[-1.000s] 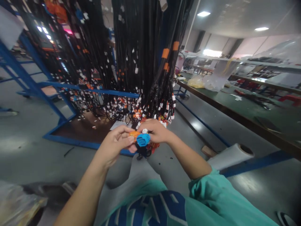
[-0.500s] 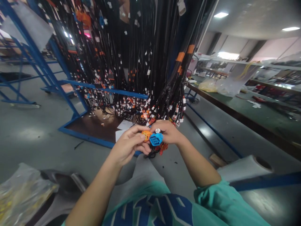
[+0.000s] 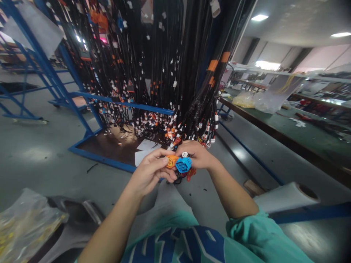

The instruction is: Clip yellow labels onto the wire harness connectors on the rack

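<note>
My left hand (image 3: 153, 170) pinches an orange connector (image 3: 171, 161) between thumb and fingers. Right beside it, a blue connector (image 3: 183, 165) faces me with its open cavities showing. My right hand (image 3: 196, 155) is closed around the wires and the back of the blue connector; its fingertips are hidden. A small round white connector (image 3: 185, 155) pokes out above the blue one. Below my right hand hang red-orange connector pieces (image 3: 191, 174). Behind both hands, bundles of black wire harnesses (image 3: 197, 98) hang down with many small connectors at their ends.
A blue metal rack (image 3: 106, 160) holds the harnesses, with white paper (image 3: 148, 145) on its base. To the right runs a green-topped workbench (image 3: 307, 128) with plastic bags. A roll of film (image 3: 285, 197) lies at lower right, and a clear bag (image 3: 24, 226) at lower left.
The orange connector has turned slightly and shows more of its face. The blue connector has tilted a little in my right hand. Both hands stay close together.
</note>
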The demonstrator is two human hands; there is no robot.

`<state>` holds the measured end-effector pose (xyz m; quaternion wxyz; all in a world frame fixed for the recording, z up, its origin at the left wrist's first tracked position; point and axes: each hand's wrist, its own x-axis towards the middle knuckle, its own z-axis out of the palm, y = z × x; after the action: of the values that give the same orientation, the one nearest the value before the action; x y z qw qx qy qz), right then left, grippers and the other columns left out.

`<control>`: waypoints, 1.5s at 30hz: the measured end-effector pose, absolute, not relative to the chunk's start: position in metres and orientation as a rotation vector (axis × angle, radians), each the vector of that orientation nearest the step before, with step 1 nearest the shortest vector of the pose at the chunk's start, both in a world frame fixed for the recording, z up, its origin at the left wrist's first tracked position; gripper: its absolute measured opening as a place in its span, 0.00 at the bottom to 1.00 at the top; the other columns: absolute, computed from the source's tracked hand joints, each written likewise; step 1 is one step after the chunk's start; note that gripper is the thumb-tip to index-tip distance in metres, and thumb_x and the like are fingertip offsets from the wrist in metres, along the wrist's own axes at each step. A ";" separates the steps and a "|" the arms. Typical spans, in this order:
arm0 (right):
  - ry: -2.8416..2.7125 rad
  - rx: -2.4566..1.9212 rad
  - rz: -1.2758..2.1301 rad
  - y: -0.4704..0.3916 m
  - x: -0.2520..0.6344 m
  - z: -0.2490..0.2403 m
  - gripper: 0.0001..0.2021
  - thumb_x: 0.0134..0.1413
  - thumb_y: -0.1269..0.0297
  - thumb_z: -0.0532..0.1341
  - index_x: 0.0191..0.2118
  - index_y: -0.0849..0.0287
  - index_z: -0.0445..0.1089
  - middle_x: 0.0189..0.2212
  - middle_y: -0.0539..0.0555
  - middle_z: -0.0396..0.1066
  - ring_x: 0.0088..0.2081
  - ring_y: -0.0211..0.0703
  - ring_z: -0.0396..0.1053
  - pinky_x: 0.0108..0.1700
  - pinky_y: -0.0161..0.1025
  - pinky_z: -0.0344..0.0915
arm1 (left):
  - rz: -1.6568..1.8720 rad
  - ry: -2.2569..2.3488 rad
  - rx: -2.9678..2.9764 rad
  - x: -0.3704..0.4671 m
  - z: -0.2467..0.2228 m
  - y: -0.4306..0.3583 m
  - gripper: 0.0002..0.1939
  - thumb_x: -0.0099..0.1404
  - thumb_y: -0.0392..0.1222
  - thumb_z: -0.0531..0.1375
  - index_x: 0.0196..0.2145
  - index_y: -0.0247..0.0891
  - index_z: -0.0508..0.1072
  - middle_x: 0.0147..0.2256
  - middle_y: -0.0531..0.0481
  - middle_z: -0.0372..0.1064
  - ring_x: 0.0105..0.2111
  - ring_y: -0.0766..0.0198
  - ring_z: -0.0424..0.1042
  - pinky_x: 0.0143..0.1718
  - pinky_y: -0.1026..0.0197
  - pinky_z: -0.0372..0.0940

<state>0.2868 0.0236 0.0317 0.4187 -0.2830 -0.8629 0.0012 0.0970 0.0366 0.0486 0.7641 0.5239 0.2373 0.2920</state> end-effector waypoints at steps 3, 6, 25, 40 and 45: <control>-2.150 -0.718 0.006 0.023 0.285 0.033 0.09 0.53 0.69 0.53 0.27 0.60 0.68 0.22 0.50 0.70 0.24 0.34 0.64 0.30 0.32 0.59 | 0.678 0.544 1.160 0.098 0.049 0.036 0.18 0.47 0.43 0.67 0.34 0.33 0.70 0.19 0.51 0.71 0.16 0.66 0.71 0.16 0.67 0.67; -2.146 -0.765 0.030 0.023 0.284 0.032 0.08 0.51 0.69 0.53 0.26 0.60 0.68 0.20 0.49 0.69 0.23 0.34 0.63 0.30 0.32 0.59 | 0.729 0.553 1.182 0.101 0.048 0.035 0.17 0.46 0.42 0.67 0.33 0.33 0.69 0.18 0.53 0.70 0.14 0.68 0.69 0.15 0.69 0.65; -2.113 -0.742 0.118 0.024 0.282 0.035 0.07 0.51 0.70 0.54 0.29 0.62 0.70 0.23 0.50 0.72 0.25 0.34 0.67 0.30 0.30 0.62 | 0.742 0.537 1.163 0.102 0.049 0.036 0.21 0.43 0.41 0.69 0.32 0.34 0.65 0.17 0.53 0.70 0.11 0.69 0.65 0.11 0.70 0.60; -1.893 -1.234 0.009 0.027 0.263 0.025 0.17 0.40 0.72 0.52 0.39 0.60 0.68 0.34 0.54 0.72 0.35 0.43 0.69 0.38 0.37 0.64 | 0.898 0.685 1.362 0.106 0.036 0.031 0.20 0.50 0.51 0.63 0.32 0.36 0.62 0.19 0.57 0.65 0.14 0.70 0.65 0.15 0.68 0.61; -2.191 -1.199 0.446 0.027 0.287 0.061 0.15 0.42 0.63 0.61 0.39 0.62 0.68 0.34 0.53 0.70 0.36 0.44 0.68 0.39 0.38 0.65 | 1.011 0.730 1.926 0.101 0.038 0.038 0.15 0.50 0.34 0.57 0.38 0.37 0.68 0.30 0.52 0.70 0.24 0.69 0.68 0.25 0.66 0.65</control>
<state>0.2866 0.0273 0.0610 0.2979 -0.4511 -0.8244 0.1677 0.1011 0.0385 0.0384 0.4109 0.7653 0.2902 0.4016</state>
